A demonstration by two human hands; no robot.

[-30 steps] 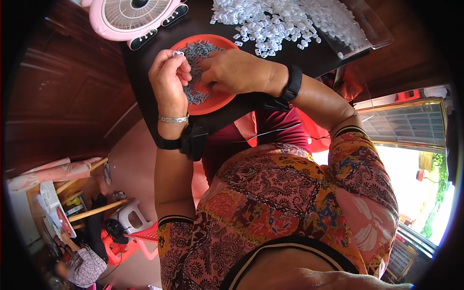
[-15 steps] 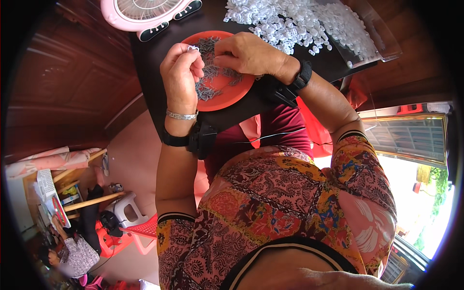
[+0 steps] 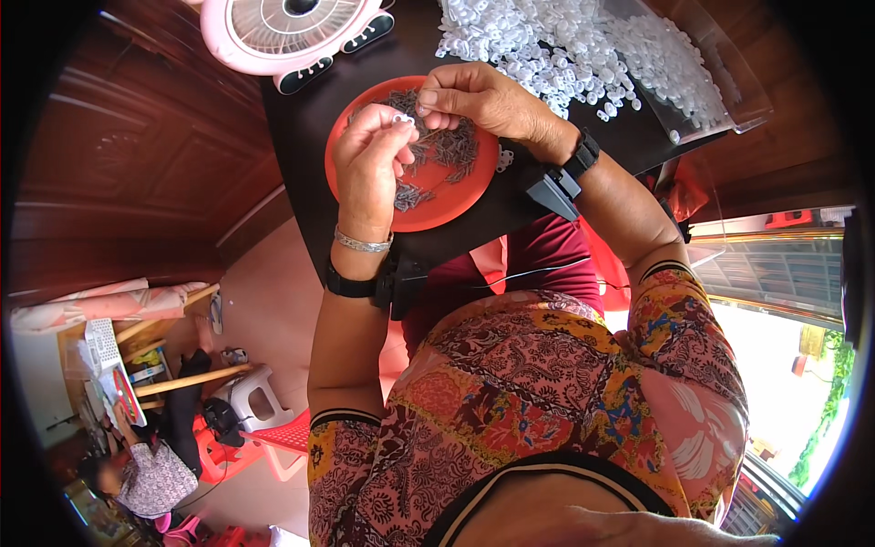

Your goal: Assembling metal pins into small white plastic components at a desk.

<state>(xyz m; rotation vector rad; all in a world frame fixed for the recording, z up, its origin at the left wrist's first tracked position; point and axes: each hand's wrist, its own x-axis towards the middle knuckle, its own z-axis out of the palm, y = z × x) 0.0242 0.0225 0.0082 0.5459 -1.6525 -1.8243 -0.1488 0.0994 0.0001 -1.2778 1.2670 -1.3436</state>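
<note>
My left hand (image 3: pixel 369 169) is raised over an orange-red plate (image 3: pixel 447 205) and pinches a small white plastic piece (image 3: pixel 402 118) between thumb and fingertips. My right hand (image 3: pixel 474 98) hovers just to its right, fingertips pinched on a thin dark metal piece pointed at the white piece. The plate holds a heap of small dark metal pieces (image 3: pixel 451 146) and stands on a dark table (image 3: pixel 305 146). One loose white piece (image 3: pixel 504 159) lies by the plate's right rim. Both wrists carry black bands with small devices; the left also wears a silver bracelet.
A large pile of white plastic pieces (image 3: pixel 556 46) spreads over the table's far side, partly in a clear tray (image 3: pixel 729 96). A pink desk fan (image 3: pixel 283 32) stands at the far left. Below left are a floor, a white stool (image 3: pixel 251 401) and a red chair (image 3: pixel 283 447).
Both hands have lifted slightly off the plate and drawn together, left hand now holding the white piece up at the right hand's fingertips. The view has shifted a little.
</note>
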